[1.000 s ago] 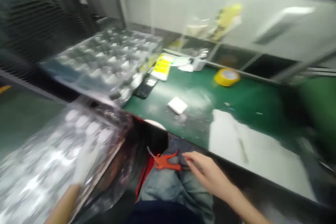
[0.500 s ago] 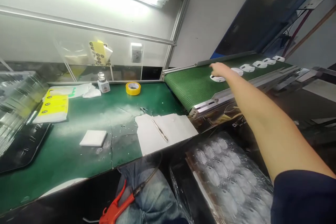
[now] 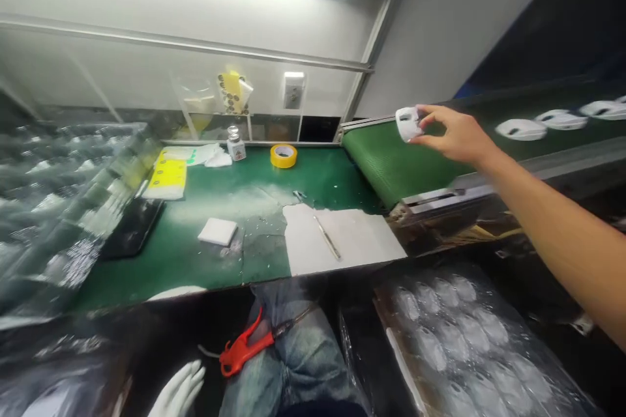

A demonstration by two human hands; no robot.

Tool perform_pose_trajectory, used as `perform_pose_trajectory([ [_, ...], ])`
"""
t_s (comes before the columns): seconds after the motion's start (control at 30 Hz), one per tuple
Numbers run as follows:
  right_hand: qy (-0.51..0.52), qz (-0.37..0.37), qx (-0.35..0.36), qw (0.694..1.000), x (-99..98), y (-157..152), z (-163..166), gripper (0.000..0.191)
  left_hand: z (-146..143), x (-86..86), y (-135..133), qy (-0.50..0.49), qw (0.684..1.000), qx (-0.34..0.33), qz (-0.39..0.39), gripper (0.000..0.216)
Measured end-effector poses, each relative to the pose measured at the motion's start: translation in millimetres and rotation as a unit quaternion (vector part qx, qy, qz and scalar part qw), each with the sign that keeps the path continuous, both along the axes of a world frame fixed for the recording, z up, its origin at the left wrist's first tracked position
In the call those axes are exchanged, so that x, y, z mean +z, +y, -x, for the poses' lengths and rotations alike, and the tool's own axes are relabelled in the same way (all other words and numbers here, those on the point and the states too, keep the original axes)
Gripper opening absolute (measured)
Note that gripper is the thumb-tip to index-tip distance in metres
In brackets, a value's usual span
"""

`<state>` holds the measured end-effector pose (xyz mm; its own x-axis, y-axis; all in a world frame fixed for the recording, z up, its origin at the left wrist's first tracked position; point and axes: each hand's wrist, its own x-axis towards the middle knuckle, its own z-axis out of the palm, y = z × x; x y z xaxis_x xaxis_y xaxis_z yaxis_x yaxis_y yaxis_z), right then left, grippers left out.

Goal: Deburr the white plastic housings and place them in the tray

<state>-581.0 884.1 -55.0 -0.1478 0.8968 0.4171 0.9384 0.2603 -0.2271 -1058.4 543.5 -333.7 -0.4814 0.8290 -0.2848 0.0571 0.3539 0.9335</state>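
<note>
My bare right hand (image 3: 452, 135) pinches a white plastic shell (image 3: 407, 125) with dark cut-outs, between thumb and fingertips, above the near end of the green conveyor belt (image 3: 379, 163). Farther along the belt lies a row of similar shells, the nearest of them a white oval shell (image 3: 521, 129). My left hand (image 3: 178, 392), in a white glove, shows at the bottom edge with its fingers stretched out and nothing in them. Close to it, a red air blow gun (image 3: 244, 352) rests across my jeans.
On the green bench (image 3: 264, 247) are a yellow tape roll (image 3: 283, 156), a white pad (image 3: 218, 232), a small bottle (image 3: 235, 144) and a metal pen-like tool (image 3: 327, 237) on white paper (image 3: 362, 244). Clear trays (image 3: 53, 189) stack at left; a plastic-covered tray (image 3: 454, 332) sits lower right.
My right hand has picked up the nearest shell from the belt and drawn it back, lifted. My gloved left hand has come into view. The view has swung left.
</note>
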Motion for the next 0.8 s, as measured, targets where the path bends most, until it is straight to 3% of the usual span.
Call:
perform_pose_trajectory([
  [0.03,0.036,0.000,0.098,0.994,-17.7,-19,29,0.022,-1,-7.7,-1,-0.007,1.000,0.004,0.006,0.051],
  [0.1,0.113,0.061,0.274,0.953,-64.5,-69,92,0.025,-5,-20.9,-4,-0.024,1.000,0.006,0.013,0.064],
  [0.2,0.182,0.233,0.447,0.845,-148.4,-155,181,0.022,-22,-26.8,-8,-0.049,0.997,-0.049,-0.029,0.107],
  [0.27,0.236,0.309,0.496,0.776,-196.5,-203,227,0.025,-36,-20.8,-12,-0.048,0.989,-0.121,-0.063,0.136],
  [0.3,0.265,0.328,0.499,0.757,-214.5,-220,244,0.026,-41,-16.3,-13,-0.059,0.987,-0.125,-0.083,0.136],
  [0.37,0.296,0.354,0.488,0.741,-237.2,-235,263,0.023,-46,-7.9,-15,-0.098,0.984,-0.114,-0.096,0.117],
  [0.4,0.296,0.354,0.477,0.748,-243.1,-233,265,0.021,-45,-4.7,-16,-0.130,0.983,-0.092,-0.095,0.110],
  [0.47,0.270,0.318,0.436,0.797,-250.1,-211,255,0.021,-40,-0.6,-19,-0.214,0.969,-0.063,-0.109,0.101],
  [0.5,0.256,0.268,0.391,0.843,-253.7,-193,244,0.023,-35,0.7,-21,-0.265,0.956,-0.053,-0.115,0.099],
  [0.57,0.197,0.145,0.225,0.943,-264.5,-151,217,0.028,-27,3.0,-25,-0.379,0.918,-0.037,-0.113,0.096],
  [0.7,0.113,0.127,0.049,0.984,-299.9,-87,166,0.042,-20,8.0,-28,-0.546,0.834,0.034,-0.079,0.075],
  [0.8,0.076,0.172,0.023,0.982,-318.5,-73,147,0.041,-20,10.5,-25,-0.554,0.825,0.083,-0.074,0.051],
])
